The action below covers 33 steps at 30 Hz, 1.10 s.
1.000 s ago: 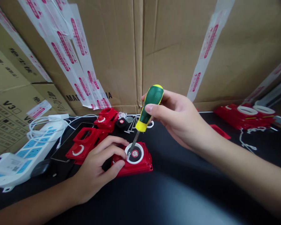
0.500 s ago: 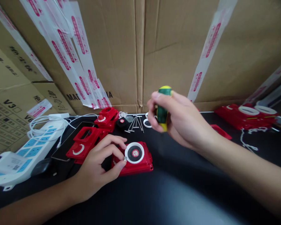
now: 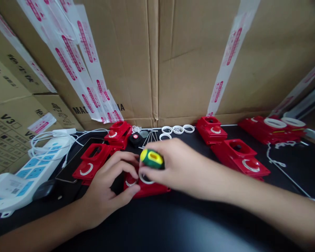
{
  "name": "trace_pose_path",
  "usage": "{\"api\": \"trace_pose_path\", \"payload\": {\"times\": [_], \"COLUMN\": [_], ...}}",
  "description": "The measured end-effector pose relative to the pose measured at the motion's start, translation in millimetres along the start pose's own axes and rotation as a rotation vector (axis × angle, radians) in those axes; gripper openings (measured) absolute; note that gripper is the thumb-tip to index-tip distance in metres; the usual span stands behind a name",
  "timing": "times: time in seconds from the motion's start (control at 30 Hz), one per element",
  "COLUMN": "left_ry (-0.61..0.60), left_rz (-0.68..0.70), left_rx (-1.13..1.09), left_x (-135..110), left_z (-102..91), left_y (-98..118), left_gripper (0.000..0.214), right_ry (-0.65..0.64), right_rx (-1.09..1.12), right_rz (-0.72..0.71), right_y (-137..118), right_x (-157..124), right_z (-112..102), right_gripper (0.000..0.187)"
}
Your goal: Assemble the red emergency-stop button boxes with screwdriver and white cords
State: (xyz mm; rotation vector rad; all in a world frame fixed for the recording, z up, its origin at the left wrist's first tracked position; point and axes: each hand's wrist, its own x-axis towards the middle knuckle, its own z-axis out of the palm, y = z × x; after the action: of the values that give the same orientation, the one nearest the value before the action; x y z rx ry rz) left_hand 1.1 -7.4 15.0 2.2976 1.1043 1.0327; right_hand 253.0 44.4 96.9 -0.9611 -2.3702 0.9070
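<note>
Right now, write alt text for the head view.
A right hand holds a green-yellow screwdriver over a red casing, the left hand at its left side. More red casings, white rings and a power strip lie around.

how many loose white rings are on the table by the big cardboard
4: a left ring, a middle ring and a right ring in a row near the cardboard, plus a nearer ring just beyond the right hand. The hand may hide more.

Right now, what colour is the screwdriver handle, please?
The screwdriver handle is green and yellow, seen in the head view.
</note>
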Motion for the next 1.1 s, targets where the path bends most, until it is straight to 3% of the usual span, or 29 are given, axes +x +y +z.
{"api": "trace_pose_path", "payload": {"times": [0.13, 0.23, 0.4, 0.53, 0.67, 0.8, 0.9, 0.97, 1.0, 1.1], "left_ry": [-0.011, -0.066, -0.141, -0.139, -0.165, -0.158, -0.122, -0.106, -0.105, -0.128], "left_rz": [-0.013, -0.002, 0.077, 0.118, 0.167, 0.208, 0.282, 0.309, 0.322, 0.370], "left_rx": [0.123, 0.126, 0.170, 0.198, 0.176, 0.120, 0.128, 0.149, 0.159, 0.192], "left_x": [0, 0, -1, -1, -4, -9, -9, -8, -7, -6], "left_z": [4.3, 7.3, 6.3, 4.3, 4.1, 5.3, 6.8, 7.8, 8.2, 8.6], "left_y": [2, 0, -2, -1, 1, 2, 2, 2, 3, 4], "left_gripper": [0.030, 0.041, 0.050, 0.043, 0.051, 0.058, 0.061, 0.061, 0.060, 0.056], "right_ry": [0.296, 0.413, 0.312, 0.222, 0.271, 0.247, 0.014, -0.293, -0.385, -0.429], "right_rx": [-0.413, -0.573, -0.703, -0.741, -0.757, -0.697, -0.590, -0.487, -0.452, -0.355], "right_rz": [0.146, 0.268, 0.419, 0.476, 0.478, 0.399, 0.296, 0.199, 0.202, 0.188], "right_y": [30, 65, 120, 139, 119, 78, 53, 43, 39, 38], "right_x": [15, 27, 51, 68, 58, 11, -34, -60, -70, -85], "right_z": [-46, -73, -87, -90, -97, -88, -64, -44, -35, -15], "right_gripper": [0.015, 0.015, 0.027, 0.039, 0.032, 0.020, 0.003, 0.010, 0.017, 0.032]}}
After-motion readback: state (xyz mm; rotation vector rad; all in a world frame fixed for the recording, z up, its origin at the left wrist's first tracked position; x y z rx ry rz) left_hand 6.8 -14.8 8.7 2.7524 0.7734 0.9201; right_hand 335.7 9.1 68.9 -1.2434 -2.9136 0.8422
